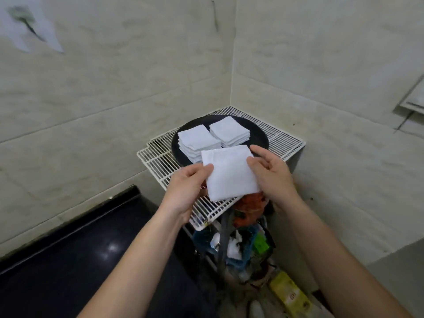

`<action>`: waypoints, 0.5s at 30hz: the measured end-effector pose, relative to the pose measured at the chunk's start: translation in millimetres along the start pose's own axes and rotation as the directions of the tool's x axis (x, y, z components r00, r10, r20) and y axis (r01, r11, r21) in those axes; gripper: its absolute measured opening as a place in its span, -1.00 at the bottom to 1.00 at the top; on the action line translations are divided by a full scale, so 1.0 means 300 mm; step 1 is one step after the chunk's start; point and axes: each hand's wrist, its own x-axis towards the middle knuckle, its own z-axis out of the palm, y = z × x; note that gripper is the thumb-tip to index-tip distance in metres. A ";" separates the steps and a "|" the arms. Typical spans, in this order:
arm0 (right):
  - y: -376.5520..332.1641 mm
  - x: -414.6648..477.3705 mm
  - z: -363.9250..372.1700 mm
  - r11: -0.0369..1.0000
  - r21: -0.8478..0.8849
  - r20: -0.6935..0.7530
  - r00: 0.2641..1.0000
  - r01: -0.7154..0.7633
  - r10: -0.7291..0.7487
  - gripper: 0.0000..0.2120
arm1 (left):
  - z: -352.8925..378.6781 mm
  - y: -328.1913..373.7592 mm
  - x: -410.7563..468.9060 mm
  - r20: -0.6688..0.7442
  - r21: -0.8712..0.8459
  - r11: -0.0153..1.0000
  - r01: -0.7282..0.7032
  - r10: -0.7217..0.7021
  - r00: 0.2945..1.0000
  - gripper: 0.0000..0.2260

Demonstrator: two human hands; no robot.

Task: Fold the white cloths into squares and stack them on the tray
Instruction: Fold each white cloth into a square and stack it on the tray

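White cloth held in the air, two stacks already on the tray.

Both hands pinch it by its side edges, the left hand at its left edge and the right hand at its right, over the near part of the wire rack and just before the black tray. It looks folded to a rough square, larger than those stacked. Left stack and right stack sit side by side, each several cloths deep. Most of the work seems done; this cloth probably needs another fold, then stacking. No unfolded cloths are in view.
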 end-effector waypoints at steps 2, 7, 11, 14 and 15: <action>0.010 0.148 -0.020 1.000 -0.018 0.070 0.997 -0.019 0.020 -0.65 | 0.050 0.011 0.097 -0.077 -0.001 1.000 0.020 -0.020 0.997 -0.85; 0.027 0.479 -0.059 0.992 -0.031 0.255 0.959 -0.119 0.123 -0.64 | 0.159 0.053 0.338 -0.220 0.017 0.996 0.082 -0.077 0.972 -0.84; 0.063 0.756 -0.077 0.986 -0.052 0.332 0.929 -0.156 0.164 -0.67 | 0.240 0.072 0.572 -0.379 0.183 0.981 0.070 0.005 0.925 -0.79; 0.096 0.916 -0.068 0.985 -0.087 0.362 0.916 -0.150 0.171 -0.62 | 0.269 0.071 0.698 -0.443 0.251 0.965 0.079 0.042 0.896 -0.75; 0.104 0.961 -0.060 0.986 -0.101 0.382 0.910 -0.134 0.163 -0.59 | 0.274 0.066 0.732 -0.459 0.257 0.963 0.079 0.050 0.887 -0.75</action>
